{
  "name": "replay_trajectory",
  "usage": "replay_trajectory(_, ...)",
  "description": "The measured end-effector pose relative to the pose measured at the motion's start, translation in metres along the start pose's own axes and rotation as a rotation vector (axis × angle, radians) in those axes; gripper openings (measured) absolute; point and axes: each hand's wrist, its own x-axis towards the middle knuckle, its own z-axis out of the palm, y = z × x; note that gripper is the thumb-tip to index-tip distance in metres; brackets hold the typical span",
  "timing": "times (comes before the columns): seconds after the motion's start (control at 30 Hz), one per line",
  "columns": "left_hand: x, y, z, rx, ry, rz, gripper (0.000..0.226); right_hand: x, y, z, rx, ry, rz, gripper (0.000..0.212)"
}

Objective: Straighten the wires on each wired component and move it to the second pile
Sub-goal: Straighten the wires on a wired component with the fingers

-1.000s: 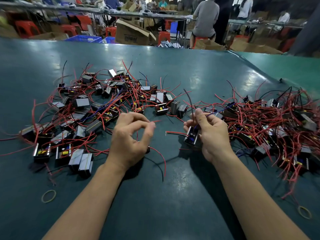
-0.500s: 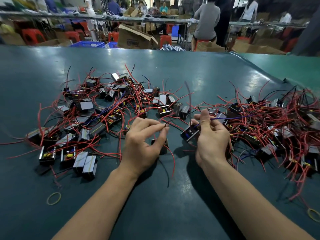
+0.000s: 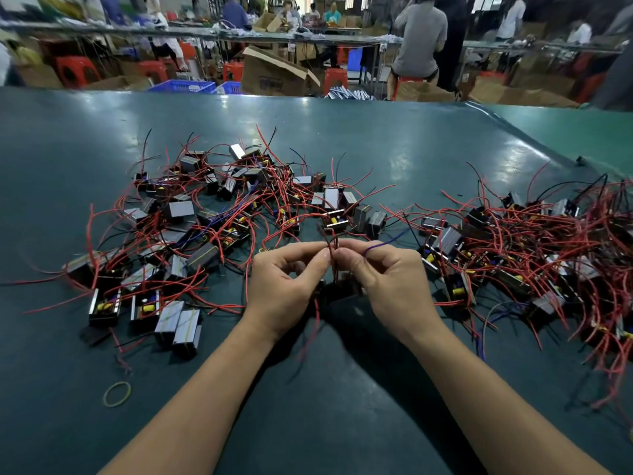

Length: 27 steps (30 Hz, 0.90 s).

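Observation:
My left hand (image 3: 284, 286) and my right hand (image 3: 387, 282) meet at the table's middle, both pinching the red and black wires (image 3: 334, 258) of one small black wired component (image 3: 337, 289) that hangs between the palms, mostly hidden. A blue wire (image 3: 383, 245) loops over my right fingers. A pile of components with red wires (image 3: 205, 228) spreads to the left. A denser tangled pile (image 3: 534, 255) lies to the right.
The dark green table (image 3: 325, 389) stretches wide, with bare surface near me. A yellow rubber band (image 3: 117, 393) lies at the front left. Beyond the far edge are cardboard boxes (image 3: 274, 75), red stools and seated people.
Both hands have come together at the centre. The component moved from my right hand's side to between the two hands, and both now pinch its wires upright.

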Motion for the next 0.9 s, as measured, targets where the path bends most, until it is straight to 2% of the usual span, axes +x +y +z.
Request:
replay_trajectory(0.17, 0.001, 0.000, 0.000, -0.051, -0.054, -0.062, 0.010, 0.003, -0.003, -0.001, 0.069, 0.006, 0.049, 0.019)
replay_trajectory(0.3, 0.001, 0.000, 0.001, -0.041, -0.062, -0.066, 0.019, 0.001, -0.004, 0.002, 0.023, -0.016, 0.022, 0.021)
replay_trajectory(0.43, 0.002, -0.001, 0.001, -0.034, -0.081, -0.047, 0.016, 0.003, -0.007, -0.001, 0.073, -0.049, 0.012, 0.010)
replay_trajectory(0.6, 0.004, -0.001, 0.000, -0.060, -0.047, -0.054, 0.016, 0.006, -0.004, -0.011, 0.068, -0.029, 0.030, 0.013)
replay_trajectory(0.73, 0.001, -0.004, 0.003, 0.036, 0.042, -0.031, 0.009, 0.007, -0.005, -0.014, 0.115, -0.033, 0.042, 0.018)
replay_trajectory(0.8, -0.001, -0.005, 0.003, 0.171, 0.098, 0.032, 0.003, 0.008, -0.005, -0.015, 0.161, -0.017, 0.057, 0.013)
replay_trajectory(0.9, -0.002, -0.004, 0.002, 0.328, 0.073, 0.232, 0.005, 0.007, -0.004, -0.014, 0.244, -0.017, 0.091, 0.012)
